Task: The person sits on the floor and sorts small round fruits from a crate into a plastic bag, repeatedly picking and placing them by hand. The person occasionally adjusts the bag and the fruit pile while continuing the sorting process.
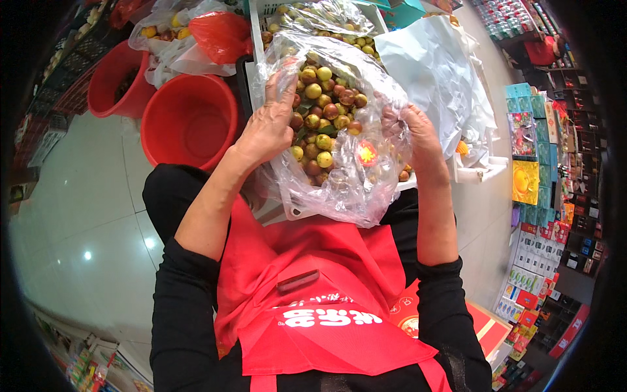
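A clear plastic bag [338, 196] with a red and yellow sticker lies spread over a white plastic crate [295, 211]. Through its wide mouth show many green, yellow and brown jujubes [323, 100] and a few green leaves. My left hand [270, 120] holds the left rim of the bag, its fingertips beneath the film. On the opposite side, my right hand [416, 125] pinches a bunched fold of the plastic. A second heap of jujubes [365, 44], partly under film, sits farther back in the crate.
Two red plastic buckets [188, 120] stand left of the crate, near a red plastic bag [220, 36]. White wrapping paper [416, 59] drapes over things at the right. Stacked packaged goods [529, 147] line the right side. A red apron [313, 313] covers my lap.
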Available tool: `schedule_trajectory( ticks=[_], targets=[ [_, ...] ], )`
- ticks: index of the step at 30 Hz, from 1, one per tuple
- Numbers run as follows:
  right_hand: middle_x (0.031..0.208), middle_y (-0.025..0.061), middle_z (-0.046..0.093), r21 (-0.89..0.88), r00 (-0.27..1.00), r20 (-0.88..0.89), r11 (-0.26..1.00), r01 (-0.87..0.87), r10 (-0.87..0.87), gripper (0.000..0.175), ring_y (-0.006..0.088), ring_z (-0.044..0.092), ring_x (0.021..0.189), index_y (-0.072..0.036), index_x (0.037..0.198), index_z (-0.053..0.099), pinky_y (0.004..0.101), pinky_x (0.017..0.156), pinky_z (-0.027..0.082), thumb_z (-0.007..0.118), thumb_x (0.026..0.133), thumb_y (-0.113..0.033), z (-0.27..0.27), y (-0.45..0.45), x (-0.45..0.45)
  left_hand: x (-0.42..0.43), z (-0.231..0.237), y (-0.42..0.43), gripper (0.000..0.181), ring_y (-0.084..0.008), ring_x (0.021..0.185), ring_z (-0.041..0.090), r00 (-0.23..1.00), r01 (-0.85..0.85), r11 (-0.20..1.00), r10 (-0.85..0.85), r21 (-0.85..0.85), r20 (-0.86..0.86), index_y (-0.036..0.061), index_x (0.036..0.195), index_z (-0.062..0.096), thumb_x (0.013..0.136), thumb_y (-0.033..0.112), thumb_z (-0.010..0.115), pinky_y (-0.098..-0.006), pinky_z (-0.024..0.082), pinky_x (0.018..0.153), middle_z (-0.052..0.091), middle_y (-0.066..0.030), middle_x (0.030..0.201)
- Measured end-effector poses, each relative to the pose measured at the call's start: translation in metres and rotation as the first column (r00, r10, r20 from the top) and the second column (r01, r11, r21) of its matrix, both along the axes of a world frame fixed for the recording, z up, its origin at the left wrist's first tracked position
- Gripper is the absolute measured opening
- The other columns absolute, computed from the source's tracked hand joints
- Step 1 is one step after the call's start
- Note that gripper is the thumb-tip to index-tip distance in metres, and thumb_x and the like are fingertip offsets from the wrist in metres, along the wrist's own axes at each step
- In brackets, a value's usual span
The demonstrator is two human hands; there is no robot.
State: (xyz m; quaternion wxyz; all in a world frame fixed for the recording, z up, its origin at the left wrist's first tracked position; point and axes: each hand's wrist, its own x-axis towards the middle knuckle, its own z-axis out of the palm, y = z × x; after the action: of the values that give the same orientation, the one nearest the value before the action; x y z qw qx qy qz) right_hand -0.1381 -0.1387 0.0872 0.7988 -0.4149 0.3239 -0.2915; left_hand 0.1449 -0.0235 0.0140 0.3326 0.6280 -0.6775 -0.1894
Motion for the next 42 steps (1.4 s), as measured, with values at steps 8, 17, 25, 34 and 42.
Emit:
schedule_trajectory(
  ticks=[8, 17, 25, 34, 42],
  targets=[
    [0.09, 0.0003, 0.051, -0.128, 0.998, 0.057, 0.992, -0.012, 0.02, 0.066, 0.0062, 0.044, 0.073, 0.013, 0.151, 0.035, 0.0205, 0.06, 0.041, 0.061, 0.097, -0.016, 0.08, 0.021, 0.0, 0.001, -0.002, 0.002, 0.096, -0.0518, 0.124, 0.056, 1.0, 0.011, 1.0, -0.011, -0.008, -0.004, 0.005, 0.163, 0.016, 0.076, -0.006, 0.054, -0.0517, 0.047, 0.106, 0.013, -0.0326, 0.162],
    [0.096, 0.0043, 0.058, -0.535, 0.847, -0.44, 0.845, 0.019, -0.298, 0.05, 0.0124, 0.055, 0.084, 0.006, 0.145, 0.05, 0.0258, 0.076, 0.047, 0.054, 0.097, -0.009, 0.067, -0.034, -0.068, 0.002, -0.002, 0.001, 0.095, -0.055, 0.133, 0.047, 1.0, 0.015, 0.998, -0.013, 0.067, -0.024, 0.0083, 0.164, 0.017, 0.076, -0.003, 0.054, -0.0532, 0.046, 0.108, 0.013, -0.0315, 0.162],
    [0.136, 0.0085, 0.059, -0.556, 0.495, -0.507, -0.171, -0.813, -0.706, 0.051, 0.0282, 0.049, 0.135, -0.017, 0.13, 0.066, 0.048, 0.121, 0.024, 0.073, 0.08, -0.013, 0.04, 0.046, 0.023, -0.002, 0.0, -0.002, 0.095, -0.0546, 0.13, 0.049, 1.0, 0.003, 0.995, -0.005, 0.096, 0.016, 0.0076, 0.163, 0.018, 0.076, -0.003, 0.055, -0.0522, 0.046, 0.108, 0.013, -0.0303, 0.163],
    [0.064, 0.01, 0.068, -0.072, 0.039, -0.924, 0.072, -0.995, -0.379, 0.042, 0.031, 0.07, 0.067, -0.009, 0.079, 0.072, 0.0474, 0.099, 0.047, 0.065, 0.096, -0.047, -0.017, 0.033, -0.026, 0.003, -0.002, 0.002, 0.087, -0.0515, 0.125, 0.055, 1.0, 0.005, 1.0, -0.005, 0.016, -0.001, 0.0019, 0.159, 0.028, 0.077, -0.006, 0.056, -0.051, 0.047, 0.107, 0.017, -0.0325, 0.161],
    [0.089, 0.0126, 0.072, -0.018, -0.109, -0.911, 0.301, -0.954, -0.398, 0.029, 0.0354, 0.07, 0.091, -0.009, 0.1, 0.068, 0.0478, 0.076, 0.054, 0.067, 0.095, -0.038, -0.013, 0.022, -0.08, -0.002, 0.001, 0.0, 0.088, -0.0532, 0.127, 0.053, 1.0, -0.002, 0.998, 0.001, 0.062, 0.018, 0.0046, 0.16, 0.027, 0.077, -0.006, 0.055, -0.0516, 0.046, 0.108, 0.014, -0.0323, 0.163]
  ],
)
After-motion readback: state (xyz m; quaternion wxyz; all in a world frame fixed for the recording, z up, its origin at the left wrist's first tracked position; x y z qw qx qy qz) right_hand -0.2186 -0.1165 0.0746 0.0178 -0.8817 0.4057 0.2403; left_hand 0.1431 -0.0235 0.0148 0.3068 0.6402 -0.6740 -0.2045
